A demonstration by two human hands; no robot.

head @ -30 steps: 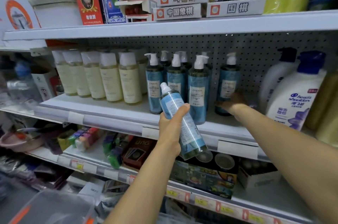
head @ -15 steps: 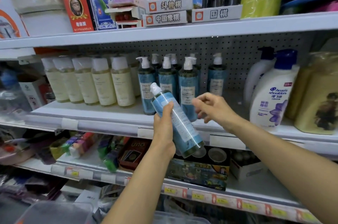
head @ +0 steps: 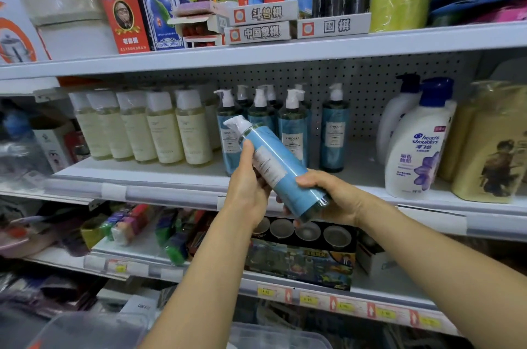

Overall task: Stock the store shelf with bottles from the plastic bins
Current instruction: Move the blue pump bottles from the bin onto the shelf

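- Bottle (head: 273, 166), blue with a wrapped white pump, lies tilted in our 2 hands, pump up and left, in front of the middle shelf (head: 171, 192).
- Our left hand (head: 248, 192) wraps its upper body, and our right hand (head: 333, 197) curls round its base.
- Just behind, matching blue pump bottles (head: 292, 132) stand on that shelf, with cream bottles (head: 165, 132) to their left.
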